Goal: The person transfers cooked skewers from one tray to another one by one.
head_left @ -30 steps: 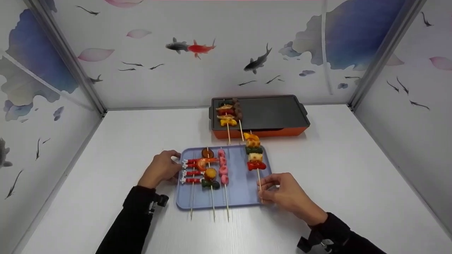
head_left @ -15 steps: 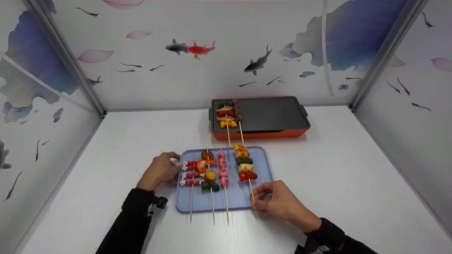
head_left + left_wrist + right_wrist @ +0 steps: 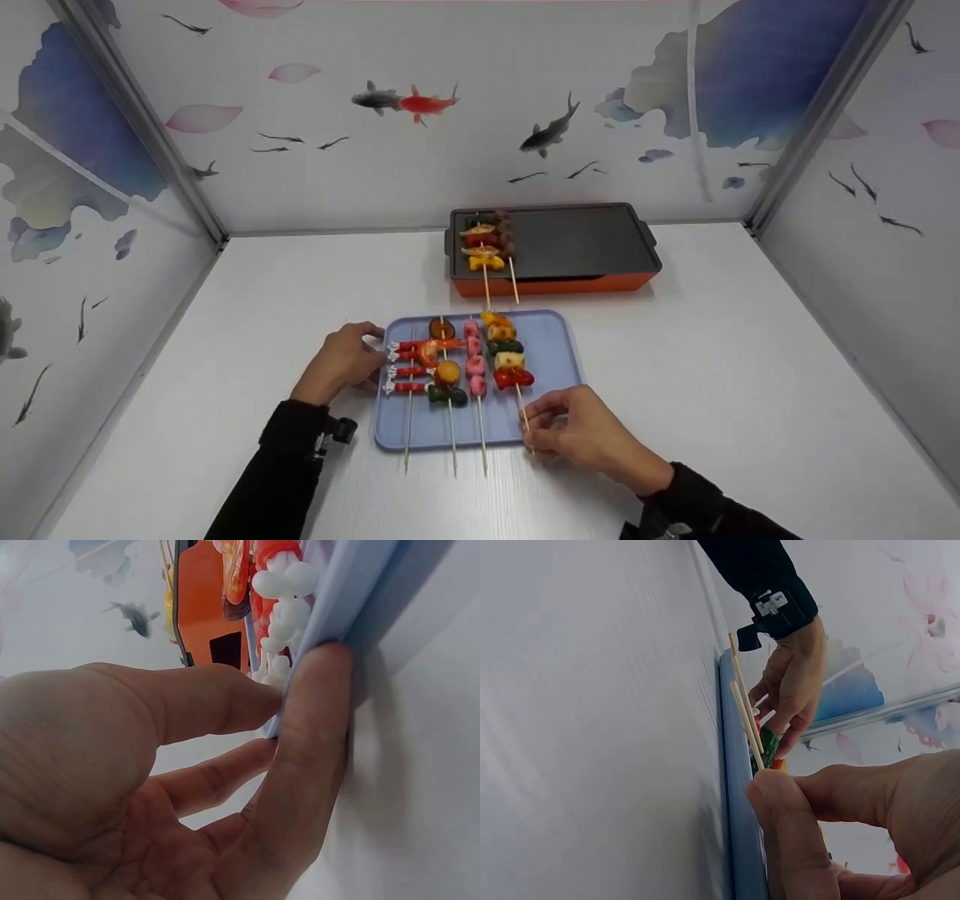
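My right hand point(image 3: 585, 435) pinches the bare stick of a vegetable skewer point(image 3: 510, 361) with yellow, green, whitish and red pieces. That skewer lies over the middle-right part of a light blue tray point(image 3: 553, 345), close beside a pink-ball skewer point(image 3: 475, 366). At the tray's left edge my left hand point(image 3: 345, 364) grips the rim; in the left wrist view the thumb point(image 3: 247, 701) is above the rim and a finger point(image 3: 311, 712) below. A mixed skewer point(image 3: 448, 373) with shrimp and a skewer of red pieces with white ends point(image 3: 411, 372) fill the tray's left side.
Behind the tray stands an orange grill with a black plate point(image 3: 577, 240). On its left end lie a vegetable skewer point(image 3: 482, 240) and a brown meat skewer point(image 3: 505, 232), their sticks jutting toward the tray. Patterned walls point(image 3: 480, 165) enclose the white table point(image 3: 292, 277).
My right hand has moved left and toward me, bringing the vegetable skewer from the tray's right edge to beside the pink-ball skewer. My left hand has stayed on the rim.
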Available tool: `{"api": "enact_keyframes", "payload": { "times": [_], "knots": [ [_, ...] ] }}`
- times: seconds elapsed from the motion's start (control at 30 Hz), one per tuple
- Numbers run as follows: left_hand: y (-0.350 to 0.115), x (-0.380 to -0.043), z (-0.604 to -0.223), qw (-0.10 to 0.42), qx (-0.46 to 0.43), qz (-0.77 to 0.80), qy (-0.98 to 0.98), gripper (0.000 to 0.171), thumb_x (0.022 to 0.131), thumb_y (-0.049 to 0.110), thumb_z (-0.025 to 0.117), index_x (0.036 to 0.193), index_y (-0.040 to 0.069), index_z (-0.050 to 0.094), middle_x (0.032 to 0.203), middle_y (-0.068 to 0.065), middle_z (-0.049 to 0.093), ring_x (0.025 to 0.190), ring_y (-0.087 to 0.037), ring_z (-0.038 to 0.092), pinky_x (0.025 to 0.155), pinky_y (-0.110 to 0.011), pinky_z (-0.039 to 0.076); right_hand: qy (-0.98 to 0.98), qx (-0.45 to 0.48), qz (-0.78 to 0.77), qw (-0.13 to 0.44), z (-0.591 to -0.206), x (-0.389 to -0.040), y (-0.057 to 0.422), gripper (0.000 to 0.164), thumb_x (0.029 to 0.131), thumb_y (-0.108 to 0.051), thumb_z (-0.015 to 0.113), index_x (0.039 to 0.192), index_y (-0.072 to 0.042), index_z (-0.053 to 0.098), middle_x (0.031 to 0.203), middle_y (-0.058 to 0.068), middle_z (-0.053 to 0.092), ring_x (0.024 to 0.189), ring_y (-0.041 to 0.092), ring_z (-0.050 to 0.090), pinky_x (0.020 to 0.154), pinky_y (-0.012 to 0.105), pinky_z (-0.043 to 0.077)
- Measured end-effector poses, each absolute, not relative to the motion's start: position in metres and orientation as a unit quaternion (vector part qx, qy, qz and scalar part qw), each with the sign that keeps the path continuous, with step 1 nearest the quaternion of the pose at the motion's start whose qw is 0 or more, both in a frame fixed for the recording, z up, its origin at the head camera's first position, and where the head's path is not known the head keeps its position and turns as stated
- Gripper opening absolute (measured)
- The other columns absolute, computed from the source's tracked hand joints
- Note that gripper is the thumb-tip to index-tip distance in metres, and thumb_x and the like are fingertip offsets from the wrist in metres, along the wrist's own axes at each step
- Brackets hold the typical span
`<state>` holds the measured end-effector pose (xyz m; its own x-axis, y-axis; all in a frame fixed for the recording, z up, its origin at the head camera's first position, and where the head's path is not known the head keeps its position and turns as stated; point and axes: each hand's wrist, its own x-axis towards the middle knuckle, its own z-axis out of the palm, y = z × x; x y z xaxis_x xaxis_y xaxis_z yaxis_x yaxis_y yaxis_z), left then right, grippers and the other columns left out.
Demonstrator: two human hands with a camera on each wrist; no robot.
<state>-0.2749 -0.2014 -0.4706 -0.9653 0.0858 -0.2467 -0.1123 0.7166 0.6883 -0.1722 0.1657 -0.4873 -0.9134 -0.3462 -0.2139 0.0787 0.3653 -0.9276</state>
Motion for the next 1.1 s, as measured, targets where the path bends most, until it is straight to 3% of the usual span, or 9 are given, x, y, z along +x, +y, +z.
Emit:
{"api": "enact_keyframes", "payload": {
  "times": [0.4,0.57,0.77,1.1],
  "knots": [
    [-0.199,-0.274,-0.470,0.150,-0.021,0.390,0.908,0.052,0.099,0.016,0.068,0.149,0.004,0.057,0.108,-0.017,0.075,0.077,-0.020,0.077,0.065,-0.034,0.065,0.808,-0.090,-0.541,0.214,-0.485,-0.173,0.165,0.027,0.087,-0.015,0.088,0.109,-0.003,0.079,0.092,0.006,0.076,0.079,0.015,0.071,0.065,0.024,0.058],
    [-0.199,-0.276,-0.469,0.139,-0.017,0.373,0.917,0.052,0.098,0.015,0.068,0.148,0.004,0.059,0.108,-0.016,0.076,0.076,-0.019,0.076,0.064,-0.034,0.063,0.829,-0.128,-0.505,0.203,-0.481,-0.174,0.167,0.025,0.092,-0.023,0.085,0.110,-0.007,0.081,0.095,0.003,0.078,0.085,0.015,0.072,0.069,0.022,0.057],
    [-0.198,-0.276,-0.469,0.149,-0.016,0.380,0.913,0.050,0.101,0.018,0.068,0.148,0.004,0.058,0.107,-0.016,0.076,0.076,-0.020,0.076,0.065,-0.034,0.065,0.813,-0.142,-0.519,0.224,-0.480,-0.173,0.173,0.023,0.098,-0.021,0.080,0.114,-0.005,0.081,0.099,0.007,0.079,0.075,0.018,0.079,0.067,0.025,0.063],
    [-0.199,-0.276,-0.467,0.152,-0.014,0.391,0.908,0.051,0.099,0.016,0.068,0.148,0.003,0.057,0.109,-0.016,0.076,0.076,-0.019,0.077,0.065,-0.034,0.065,0.819,-0.150,-0.510,0.214,-0.477,-0.176,0.176,0.023,0.100,-0.021,0.077,0.115,-0.004,0.080,0.099,0.009,0.078,0.074,0.022,0.079,0.067,0.027,0.064]
  ]
}}
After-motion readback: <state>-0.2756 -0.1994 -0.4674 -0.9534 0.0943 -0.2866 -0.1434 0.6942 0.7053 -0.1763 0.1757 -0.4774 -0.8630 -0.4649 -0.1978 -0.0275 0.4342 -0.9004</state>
